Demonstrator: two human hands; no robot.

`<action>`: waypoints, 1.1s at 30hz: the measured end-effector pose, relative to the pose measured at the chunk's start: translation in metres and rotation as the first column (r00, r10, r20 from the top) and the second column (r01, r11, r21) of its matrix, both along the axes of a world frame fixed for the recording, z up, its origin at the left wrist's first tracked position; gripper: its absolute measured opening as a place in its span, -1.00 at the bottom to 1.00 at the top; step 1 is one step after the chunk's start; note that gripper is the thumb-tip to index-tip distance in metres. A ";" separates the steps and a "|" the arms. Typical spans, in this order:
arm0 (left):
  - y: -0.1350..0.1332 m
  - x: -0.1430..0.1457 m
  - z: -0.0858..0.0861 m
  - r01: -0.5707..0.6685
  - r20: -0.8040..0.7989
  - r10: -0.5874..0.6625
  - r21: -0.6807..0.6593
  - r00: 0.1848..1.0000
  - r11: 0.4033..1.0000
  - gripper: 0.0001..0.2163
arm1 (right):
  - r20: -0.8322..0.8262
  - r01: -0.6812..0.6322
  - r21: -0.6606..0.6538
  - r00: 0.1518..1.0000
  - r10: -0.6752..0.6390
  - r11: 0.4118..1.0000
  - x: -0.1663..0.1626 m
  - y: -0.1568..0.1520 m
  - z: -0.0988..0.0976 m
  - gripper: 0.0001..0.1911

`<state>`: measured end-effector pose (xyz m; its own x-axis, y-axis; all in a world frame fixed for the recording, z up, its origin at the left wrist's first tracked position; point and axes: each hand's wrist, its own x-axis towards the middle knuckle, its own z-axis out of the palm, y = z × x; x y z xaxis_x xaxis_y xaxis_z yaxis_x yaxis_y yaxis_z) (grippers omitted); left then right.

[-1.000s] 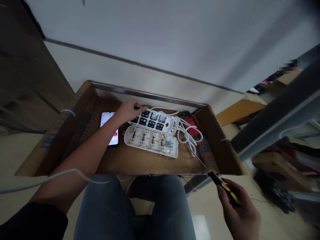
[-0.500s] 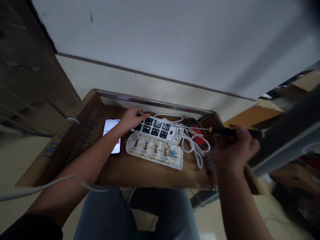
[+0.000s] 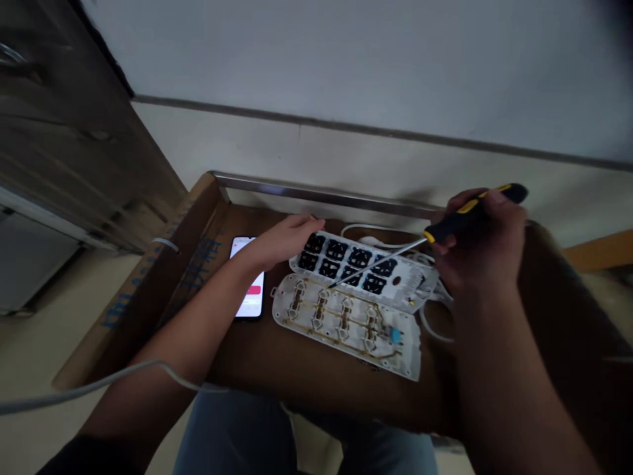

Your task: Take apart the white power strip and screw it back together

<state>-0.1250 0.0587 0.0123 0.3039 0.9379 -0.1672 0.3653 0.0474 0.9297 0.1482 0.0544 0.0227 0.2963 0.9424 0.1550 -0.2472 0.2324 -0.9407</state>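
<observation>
I am looking down at a cardboard-lined work surface (image 3: 257,369) where a power strip is lying opened in two halves. My left hand (image 3: 284,239) is resting on the left end of the cover half (image 3: 363,269), the one with the dark socket openings, with its fingers laid flat and close together, pressing down rather than gripping. My right hand (image 3: 477,247) is closing around the black-and-yellow handle of a screwdriver (image 3: 435,234), fingers wrapped tight on it, and the metal shaft is slanting down to the left. Its tip is sitting at the near edge of the cover half, just where that meets the base half (image 3: 346,323) (I cannot tell whether it is touching). The base half is lying just in front, contact strips facing up, with a small blue part near its right end. A lit phone (image 3: 250,290) is lying flat beside my left wrist, and a white cord (image 3: 430,316) is looping out under my right hand.
</observation>
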 end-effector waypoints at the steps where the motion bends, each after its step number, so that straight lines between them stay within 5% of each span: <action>1: 0.001 -0.003 0.003 0.031 -0.026 -0.031 0.006 0.999 0.999 -0.69 | 0.005 -0.003 0.012 1.000 0.003 1.000 -0.003 -0.002 0.000 -0.50; 12: 0.009 -0.027 0.015 -0.003 -0.016 0.001 -0.113 1.000 0.994 -0.77 | -0.068 0.184 0.118 0.982 -0.177 0.976 -0.020 -0.010 0.012 -0.43; 22: 0.011 -0.029 0.019 -0.019 0.025 0.023 -0.138 0.999 0.990 -0.71 | 0.048 0.105 0.261 0.991 -0.121 0.960 -0.029 -0.020 0.007 -0.61; 33: 0.012 -0.027 0.015 -0.022 -0.018 0.020 -0.101 1.000 0.995 -0.74 | 0.070 -0.161 0.127 0.986 0.153 0.979 -0.028 -0.022 0.007 -0.58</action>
<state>-0.1515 0.0702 0.0276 0.2809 0.9219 -0.2667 0.3794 0.1486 0.9132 0.1205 0.0320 0.0294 0.1327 0.9465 0.2942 -0.2348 0.3184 -0.9184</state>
